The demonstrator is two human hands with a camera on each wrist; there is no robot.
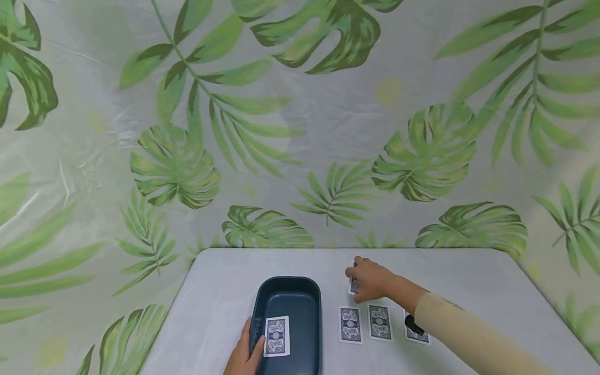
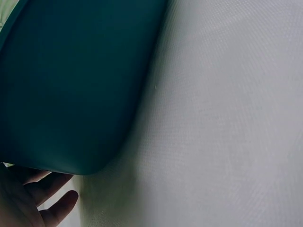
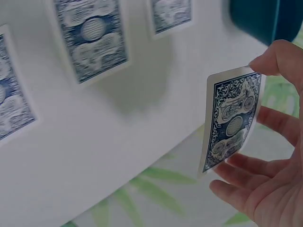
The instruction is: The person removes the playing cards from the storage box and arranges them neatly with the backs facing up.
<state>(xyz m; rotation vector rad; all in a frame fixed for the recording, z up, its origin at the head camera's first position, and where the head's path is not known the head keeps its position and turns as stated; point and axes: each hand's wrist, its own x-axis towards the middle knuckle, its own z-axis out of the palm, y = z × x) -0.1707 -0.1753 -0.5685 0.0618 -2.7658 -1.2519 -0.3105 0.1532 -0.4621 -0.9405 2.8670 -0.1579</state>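
Observation:
A playing card with a blue patterned back is pinched between the thumb and fingers of my right hand, raised over the far part of the table. Three more cards lie back up in a row nearer me: a left card, a middle card and a right card, partly covered by the right wrist. My left hand grips the left side of a dark blue tray, thumb over the rim. Inside the tray lies a small stack of cards, back up, beside that thumb.
The table has a white cover and ends at a far edge. Behind it hangs a pale cloth printed with green leaves. A dark wrist device sits on the right arm, above the right card.

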